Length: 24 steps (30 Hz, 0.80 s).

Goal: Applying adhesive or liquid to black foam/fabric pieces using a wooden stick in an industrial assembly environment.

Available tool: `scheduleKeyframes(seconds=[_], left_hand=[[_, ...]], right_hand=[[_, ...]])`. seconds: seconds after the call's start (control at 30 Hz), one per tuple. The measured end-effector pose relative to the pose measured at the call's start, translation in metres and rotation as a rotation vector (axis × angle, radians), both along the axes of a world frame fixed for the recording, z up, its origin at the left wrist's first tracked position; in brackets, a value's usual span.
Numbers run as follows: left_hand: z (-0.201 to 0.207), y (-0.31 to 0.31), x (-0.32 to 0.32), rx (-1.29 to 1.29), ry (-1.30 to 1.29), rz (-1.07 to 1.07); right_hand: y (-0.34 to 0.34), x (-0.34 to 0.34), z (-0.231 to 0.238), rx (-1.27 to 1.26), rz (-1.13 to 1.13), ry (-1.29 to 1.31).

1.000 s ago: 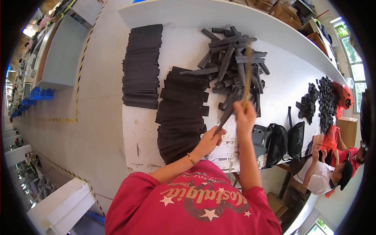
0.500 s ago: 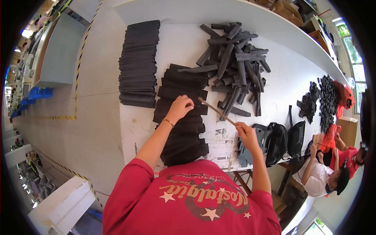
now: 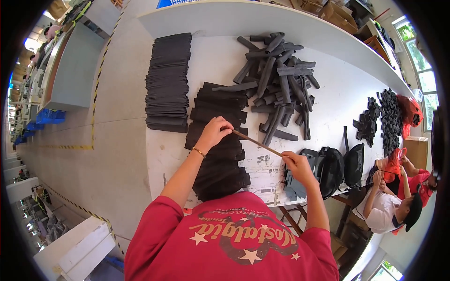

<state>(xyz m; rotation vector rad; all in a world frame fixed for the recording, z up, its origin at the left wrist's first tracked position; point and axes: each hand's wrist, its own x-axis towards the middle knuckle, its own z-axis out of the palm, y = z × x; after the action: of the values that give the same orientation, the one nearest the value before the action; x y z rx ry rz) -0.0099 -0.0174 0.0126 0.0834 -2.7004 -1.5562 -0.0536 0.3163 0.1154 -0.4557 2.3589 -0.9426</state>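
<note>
My right hand [image 3: 298, 166] is closed around one end of a thin brown stick [image 3: 258, 143]. The stick slants up and left, and its far end meets the fingertips of my left hand [image 3: 215, 133]. Those fingers are pinched together; what they grip at the stick's tip is too small to make out. Beneath my left hand lies an overlapping stack of flat black fabric pieces [image 3: 216, 164]. To the right and farther away is a loose heap of dark grey rolled fabric tubes [image 3: 281, 79].
A neat row of dark fabric strips [image 3: 168, 82] lies at the left of the white table [image 3: 206, 43]. Black bags [image 3: 331, 171] sit to the right, with small black pieces [image 3: 389, 119] beyond. Two people [image 3: 388, 208] work at the far right. A raised ledge [image 3: 225, 18] borders the table's back.
The stick's far end has swung down and left to my left fingertips, where before it stood apart from them. My right hand has shifted slightly down.
</note>
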Motion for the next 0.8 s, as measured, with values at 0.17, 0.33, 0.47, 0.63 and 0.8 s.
scheduleKeyframes(seconds=[0.17,0.33,0.47,0.63,0.8], left_hand=[[0.003,-0.007,0.001,0.067,-0.079,0.017],[0.005,-0.004,-0.001,0.12,-0.08,0.012],[0.004,0.005,0.001,0.07,0.006,-0.011],[0.043,0.065,0.003,-0.156,0.326,-0.076],[0.04,0.04,0.024,0.946,0.307,0.718]], right_hand=[[0.014,0.001,0.006,-0.046,-0.09,-0.029],[0.012,0.001,0.005,0.008,-0.015,0.0],[-0.007,0.005,-0.021,-0.077,0.027,0.059],[-0.071,0.024,-0.082,-0.385,-0.111,-0.15],[-0.099,0.051,-0.073,-0.525,-0.211,-0.577]])
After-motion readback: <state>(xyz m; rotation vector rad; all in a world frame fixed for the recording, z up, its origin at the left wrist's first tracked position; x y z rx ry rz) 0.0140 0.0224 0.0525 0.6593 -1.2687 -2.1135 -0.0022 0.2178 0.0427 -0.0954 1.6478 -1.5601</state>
